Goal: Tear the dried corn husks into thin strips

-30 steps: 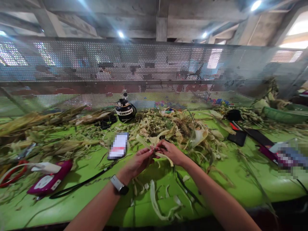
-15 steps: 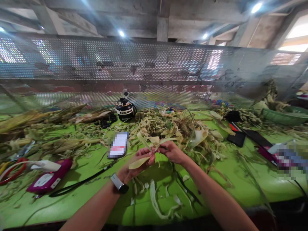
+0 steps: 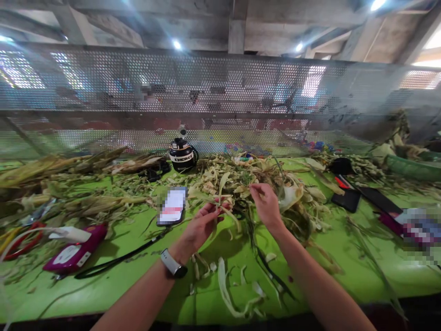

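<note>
My left hand (image 3: 203, 225), wearing a grey-strapped watch (image 3: 173, 264) on its wrist, pinches pale corn husk strips (image 3: 223, 183). One strip stands up from the fingers and others curl out to the right. My right hand (image 3: 267, 204) is apart from it, raised to the right at the front of a husk pile (image 3: 248, 177). Its thumb and fingers are pressed together; whatever they hold is too small to make out. Dark green stems (image 3: 258, 257) lie on the green table (image 3: 138, 294) between my forearms, beside loose pale husk scraps (image 3: 227, 294).
A phone (image 3: 172, 206) lies left of my hands, with a black strap (image 3: 120, 260) below it. Farther left are a magenta device (image 3: 74, 253) and scissors (image 3: 25, 241). A black "ENERGY" jar (image 3: 182, 156) stands by the perforated screen (image 3: 213, 82). A green basin (image 3: 413, 166) sits right.
My right hand has parted from my left, moving up and to the right. The husk strips stay in my left hand, with one now upright. The view has shifted slightly.
</note>
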Action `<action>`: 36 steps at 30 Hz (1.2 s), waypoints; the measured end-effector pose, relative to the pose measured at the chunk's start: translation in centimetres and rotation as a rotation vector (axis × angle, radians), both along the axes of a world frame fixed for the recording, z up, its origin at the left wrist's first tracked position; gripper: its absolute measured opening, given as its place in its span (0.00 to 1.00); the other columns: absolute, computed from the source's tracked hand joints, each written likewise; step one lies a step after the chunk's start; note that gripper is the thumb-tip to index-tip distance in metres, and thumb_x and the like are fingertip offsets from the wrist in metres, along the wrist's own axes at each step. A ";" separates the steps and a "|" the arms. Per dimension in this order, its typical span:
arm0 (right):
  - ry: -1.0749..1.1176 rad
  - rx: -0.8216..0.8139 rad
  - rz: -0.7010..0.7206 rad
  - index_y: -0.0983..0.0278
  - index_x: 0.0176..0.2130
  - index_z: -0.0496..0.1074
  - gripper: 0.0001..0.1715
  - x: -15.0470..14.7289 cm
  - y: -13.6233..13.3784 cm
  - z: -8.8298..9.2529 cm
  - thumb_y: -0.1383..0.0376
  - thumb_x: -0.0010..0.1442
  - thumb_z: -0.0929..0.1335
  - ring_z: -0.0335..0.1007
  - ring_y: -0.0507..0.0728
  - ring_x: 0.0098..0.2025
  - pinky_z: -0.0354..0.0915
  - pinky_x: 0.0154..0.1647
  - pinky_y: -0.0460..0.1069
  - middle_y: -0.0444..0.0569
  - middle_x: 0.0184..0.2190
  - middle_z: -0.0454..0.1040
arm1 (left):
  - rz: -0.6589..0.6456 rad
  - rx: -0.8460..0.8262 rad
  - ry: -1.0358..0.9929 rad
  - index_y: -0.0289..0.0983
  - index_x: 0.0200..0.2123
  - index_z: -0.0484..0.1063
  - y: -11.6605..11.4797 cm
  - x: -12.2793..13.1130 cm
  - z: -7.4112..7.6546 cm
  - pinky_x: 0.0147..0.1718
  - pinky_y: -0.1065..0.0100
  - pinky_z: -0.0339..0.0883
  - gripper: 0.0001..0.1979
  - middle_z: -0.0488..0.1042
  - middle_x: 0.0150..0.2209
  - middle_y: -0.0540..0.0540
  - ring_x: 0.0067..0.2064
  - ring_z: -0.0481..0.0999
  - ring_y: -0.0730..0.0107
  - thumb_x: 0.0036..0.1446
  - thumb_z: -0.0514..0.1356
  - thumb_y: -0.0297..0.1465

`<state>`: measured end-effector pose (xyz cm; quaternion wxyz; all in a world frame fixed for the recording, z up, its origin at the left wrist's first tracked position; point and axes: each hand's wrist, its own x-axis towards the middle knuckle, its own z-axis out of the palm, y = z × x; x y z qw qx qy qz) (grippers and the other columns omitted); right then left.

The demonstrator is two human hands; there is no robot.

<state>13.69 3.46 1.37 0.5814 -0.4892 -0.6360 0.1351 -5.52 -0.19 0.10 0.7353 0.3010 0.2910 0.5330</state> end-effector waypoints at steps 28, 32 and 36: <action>-0.419 -0.177 0.426 0.63 0.37 0.69 0.09 -4.9 -4.7 -2.8 0.65 0.61 0.60 0.69 0.54 0.32 0.64 0.33 0.47 0.49 0.31 0.72 | 0.399 0.072 0.143 0.33 0.32 0.76 1.5 0.3 -1.4 0.36 0.71 0.65 0.14 0.78 0.31 0.46 0.32 0.75 0.71 0.40 0.69 0.32; -0.607 0.122 0.190 0.62 0.37 0.72 0.11 -4.0 -4.4 -1.4 0.65 0.63 0.61 0.67 0.57 0.37 0.62 0.40 0.51 0.51 0.32 0.72 | 0.287 0.143 0.300 0.33 0.31 0.77 1.0 0.2 -0.9 0.37 0.69 0.64 0.13 0.78 0.30 0.46 0.33 0.73 0.70 0.42 0.68 0.34; -0.508 0.151 0.098 0.62 0.35 0.71 0.11 -3.3 -3.3 -0.9 0.64 0.63 0.60 0.66 0.58 0.39 0.62 0.43 0.52 0.52 0.35 0.71 | 0.155 0.207 0.316 0.34 0.27 0.77 0.6 0.5 -0.4 0.40 0.67 0.63 0.11 0.78 0.30 0.46 0.35 0.73 0.67 0.37 0.69 0.33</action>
